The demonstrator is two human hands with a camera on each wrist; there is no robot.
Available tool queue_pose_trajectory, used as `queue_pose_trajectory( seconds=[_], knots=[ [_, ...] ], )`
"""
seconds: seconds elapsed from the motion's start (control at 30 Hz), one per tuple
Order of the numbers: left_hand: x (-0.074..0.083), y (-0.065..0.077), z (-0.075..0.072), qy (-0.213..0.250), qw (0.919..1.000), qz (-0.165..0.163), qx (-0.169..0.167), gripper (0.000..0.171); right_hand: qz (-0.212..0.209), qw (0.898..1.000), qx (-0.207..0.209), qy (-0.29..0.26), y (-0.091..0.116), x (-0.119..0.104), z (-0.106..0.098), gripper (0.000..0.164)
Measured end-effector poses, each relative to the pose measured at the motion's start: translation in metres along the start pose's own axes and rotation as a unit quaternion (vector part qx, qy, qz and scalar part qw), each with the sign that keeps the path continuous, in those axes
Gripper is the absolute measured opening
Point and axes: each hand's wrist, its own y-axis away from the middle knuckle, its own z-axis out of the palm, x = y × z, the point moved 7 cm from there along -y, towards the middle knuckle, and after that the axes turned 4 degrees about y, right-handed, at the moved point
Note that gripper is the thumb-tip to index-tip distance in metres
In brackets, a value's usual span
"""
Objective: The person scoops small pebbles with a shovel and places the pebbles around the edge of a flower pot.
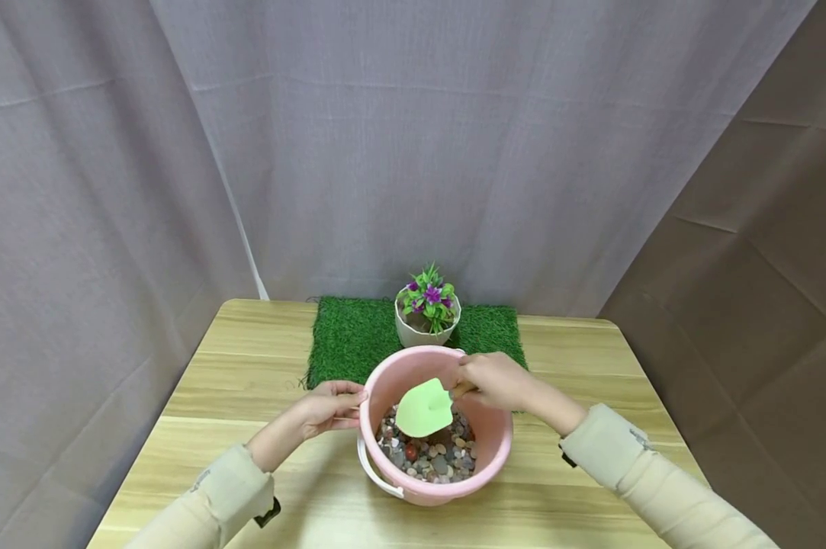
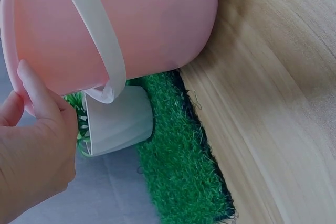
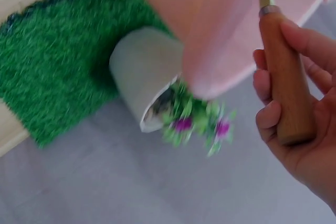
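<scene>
The right hand (image 1: 498, 377) had its fingers curled round the wooden handle (image 3: 286, 74) of a trowel (image 1: 422, 412), whose green blade hung over the stones (image 1: 440, 463) in a pink bucket (image 1: 498, 450). The left hand (image 1: 326, 409) pinched the bucket's left rim between thumb and fingers. The bucket stood on the table (image 1: 577, 450), on the near side of a white flowerpot (image 1: 419, 335) with purple flowers (image 1: 432, 295). Its white carrying loop (image 1: 374, 470) hung at the near left. The flowerpot stood on a green grass mat (image 1: 351, 343) at the table's far side
</scene>
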Motion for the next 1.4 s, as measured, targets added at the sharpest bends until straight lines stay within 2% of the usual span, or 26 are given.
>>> queue_pose_trajectory(
  seconds=[0.2, 0.3, 0.6, 0.7, 0.77, 0.9, 1.0, 1.4],
  knots=[
    [-0.001, 0.0, 0.001, 0.003, 1.0, 0.002, -0.003, 0.036, -0.013, 1.0, -0.021, 0.016, -0.008, -0.021, 0.016, 0.014],
    [-0.001, 0.0, 0.001, 0.005, 1.0, 0.002, -0.003, 0.035, -0.024, 0.999, -0.012, 0.036, -0.01, -0.028, 0.021, 0.013],
    [-0.004, -0.001, 0.001, 0.007, 1.0, 0.0, 0.0, 0.037, -0.022, 0.993, 0.009, 0.117, -0.011, -0.048, 0.042, 0.01],
    [-0.004, -0.002, 0.002, 0.008, 1.0, -0.001, -0.003, 0.039, -0.009, 0.995, 0.022, 0.102, -0.008, -0.046, 0.047, 0.012],
    [-0.005, -0.003, 0.002, 0.011, 0.9999, 0.0, -0.004, 0.037, 0.005, 0.997, 0.022, 0.07, -0.006, -0.041, 0.05, 0.016],
    [-0.004, -0.001, 0.001, 0.017, 0.9998, 0.003, -0.004, 0.034, 0.022, 1.0, 0.01, 0.008, -0.003, -0.032, 0.057, 0.022],
    [-0.003, 0.0, 0.002, 0.016, 0.9998, 0.004, -0.008, 0.035, 0.023, 1.0, 0.0, -0.017, -0.002, -0.028, 0.061, 0.021],
    [-0.002, 0.001, 0.001, 0.01, 0.9999, 0.003, -0.005, 0.039, -0.005, 0.999, -0.022, -0.048, -0.003, -0.015, 0.052, 0.021]
  ],
)
